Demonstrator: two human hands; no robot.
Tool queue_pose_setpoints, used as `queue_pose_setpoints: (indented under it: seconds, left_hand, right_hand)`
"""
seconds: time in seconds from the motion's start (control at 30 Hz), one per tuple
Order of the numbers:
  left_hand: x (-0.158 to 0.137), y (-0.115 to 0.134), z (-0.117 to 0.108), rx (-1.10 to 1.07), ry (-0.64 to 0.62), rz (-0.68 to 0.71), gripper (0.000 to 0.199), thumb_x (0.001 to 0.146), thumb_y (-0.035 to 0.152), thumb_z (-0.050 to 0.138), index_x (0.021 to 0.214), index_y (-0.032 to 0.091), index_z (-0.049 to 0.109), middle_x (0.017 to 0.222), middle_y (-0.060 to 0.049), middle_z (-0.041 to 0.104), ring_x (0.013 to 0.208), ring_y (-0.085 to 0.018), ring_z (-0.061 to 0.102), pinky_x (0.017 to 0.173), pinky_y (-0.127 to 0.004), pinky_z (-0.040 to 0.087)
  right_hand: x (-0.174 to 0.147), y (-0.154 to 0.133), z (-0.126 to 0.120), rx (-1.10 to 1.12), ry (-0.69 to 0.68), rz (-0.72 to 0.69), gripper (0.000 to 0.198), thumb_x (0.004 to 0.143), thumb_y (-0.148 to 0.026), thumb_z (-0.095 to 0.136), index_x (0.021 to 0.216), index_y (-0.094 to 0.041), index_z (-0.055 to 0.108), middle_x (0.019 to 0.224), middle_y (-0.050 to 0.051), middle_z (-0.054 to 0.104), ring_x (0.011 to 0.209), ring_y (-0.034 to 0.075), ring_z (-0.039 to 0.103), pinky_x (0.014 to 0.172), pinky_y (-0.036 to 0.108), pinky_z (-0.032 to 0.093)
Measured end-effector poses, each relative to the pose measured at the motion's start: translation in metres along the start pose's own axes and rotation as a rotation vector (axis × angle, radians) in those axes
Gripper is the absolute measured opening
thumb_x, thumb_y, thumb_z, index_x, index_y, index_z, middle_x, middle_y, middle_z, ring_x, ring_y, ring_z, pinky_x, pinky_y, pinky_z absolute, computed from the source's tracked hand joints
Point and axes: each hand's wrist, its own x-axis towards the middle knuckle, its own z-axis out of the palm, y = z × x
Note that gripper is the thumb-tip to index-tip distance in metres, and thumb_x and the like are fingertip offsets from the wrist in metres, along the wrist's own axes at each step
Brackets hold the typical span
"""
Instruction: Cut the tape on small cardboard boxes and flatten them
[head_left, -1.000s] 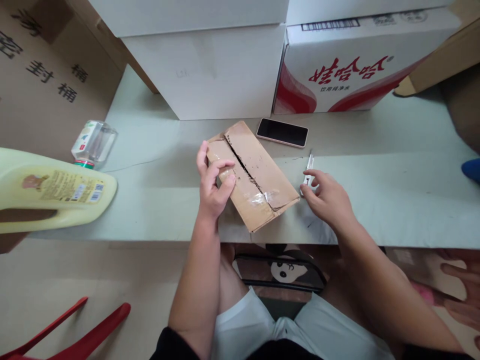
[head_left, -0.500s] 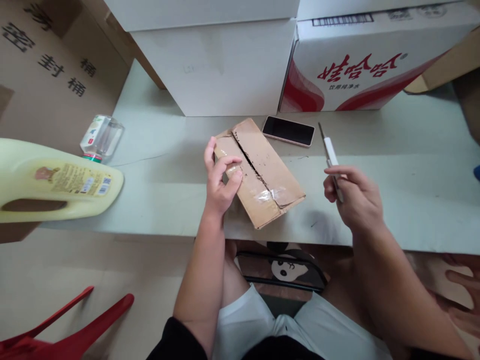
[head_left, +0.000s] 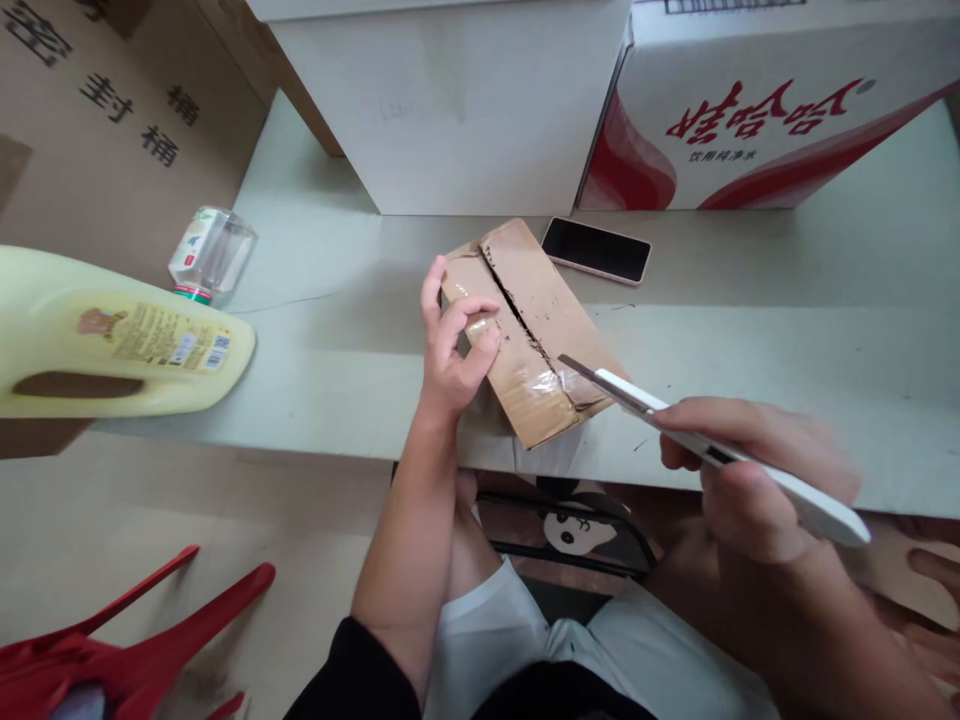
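Note:
A small brown cardboard box (head_left: 559, 300) lies slantwise on the pale table, with a ragged dark slit along its top seam and shiny clear tape near its front end. My left hand (head_left: 461, 345) grips the box's left side, thumb and a finger on the top face. In my right hand (head_left: 757, 470) is a white utility knife (head_left: 675, 430), held with its blade out. The blade's tip appears over the front part of the seam; whether it touches the cardboard I cannot tell.
A smartphone (head_left: 596, 250) lies behind the box. Large white cartons (head_left: 457, 120) and a red-and-white carton (head_left: 697, 150) line the back. To the left are a yellow jug (head_left: 187, 350), a clear bottle (head_left: 217, 250) and a big brown carton (head_left: 135, 190). A red chair (head_left: 172, 640) stands lower left.
My right hand has brought the knife toward me and swung its blade leftward over the box. My left hand keeps its hold on the box. The whole view has shifted slightly.

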Motion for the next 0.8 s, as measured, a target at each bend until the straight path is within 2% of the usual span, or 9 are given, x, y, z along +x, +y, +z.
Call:
queue_pose_setpoints:
  seconds: [0.1,0.17,0.3,0.47,0.6,0.73,0.8]
  left_hand:
    - [0.000,0.000,0.000,0.007,-0.012,-0.012,0.046,0.092,0.067,0.049,0.102,0.026,0.067,0.169,-0.006,0.027,0.161,-0.034,0.021,0.128,-0.057,0.030]
    - [0.000,0.001,-0.001,0.018,-0.021,-0.030,0.047,0.091,0.069,0.048,0.102,0.027,0.067,0.170,-0.005,0.026,0.161,-0.034,0.019,0.128,-0.057,0.030]
    - [0.001,0.002,-0.002,-0.004,-0.017,-0.024,0.048,0.091,0.070,0.049,0.101,0.027,0.067,0.170,-0.004,0.027,0.161,-0.035,0.020,0.127,-0.057,0.031]
    - [0.002,0.001,-0.002,-0.012,-0.032,-0.046,0.049,0.089,0.072,0.050,0.100,0.028,0.067,0.171,-0.001,0.026,0.161,-0.034,0.020,0.128,-0.056,0.032]
    - [0.002,0.000,-0.002,-0.002,-0.033,-0.044,0.050,0.089,0.073,0.048,0.101,0.028,0.066,0.171,-0.001,0.026,0.161,-0.033,0.022,0.130,-0.056,0.028]
    - [0.002,0.000,-0.001,0.008,-0.023,-0.029,0.052,0.089,0.074,0.048,0.101,0.027,0.067,0.171,-0.002,0.027,0.161,-0.032,0.021,0.131,-0.054,0.026]
    - [0.003,0.000,-0.001,0.008,-0.018,-0.030,0.052,0.089,0.075,0.048,0.101,0.028,0.066,0.170,-0.002,0.028,0.161,-0.032,0.022,0.130,-0.054,0.028]
  right_hand:
    - [0.004,-0.001,0.001,-0.071,-0.077,-0.168,0.026,0.101,-0.032,0.048,0.102,-0.024,0.072,0.064,0.000,0.065,0.050,0.011,0.058,0.050,0.027,0.048]
    - [0.005,-0.003,0.002,-0.101,-0.094,-0.182,0.025,0.100,-0.031,0.047,0.101,-0.024,0.071,0.062,-0.001,0.064,0.048,0.012,0.057,0.048,0.027,0.047]
    - [0.007,-0.009,0.005,-0.105,-0.086,-0.127,0.020,0.097,-0.029,0.050,0.098,-0.023,0.069,0.058,-0.002,0.063,0.044,0.011,0.056,0.045,0.025,0.047]
    - [0.009,-0.012,0.007,-0.134,-0.163,-0.069,0.016,0.090,-0.019,0.053,0.097,-0.023,0.067,0.055,-0.005,0.062,0.039,0.010,0.054,0.040,0.023,0.044]
    - [0.008,-0.014,0.006,-0.113,-0.081,-0.030,0.016,0.091,-0.021,0.052,0.093,-0.023,0.068,0.053,-0.005,0.060,0.039,0.010,0.054,0.041,0.023,0.046]
    - [0.010,-0.017,0.008,-0.088,-0.171,0.018,0.017,0.089,-0.016,0.053,0.096,-0.022,0.068,0.055,-0.005,0.063,0.037,0.008,0.054,0.038,0.020,0.043]
    - [0.010,-0.018,0.009,-0.079,-0.162,0.036,0.018,0.089,-0.016,0.053,0.095,-0.022,0.069,0.054,-0.005,0.063,0.038,0.008,0.054,0.038,0.021,0.042]
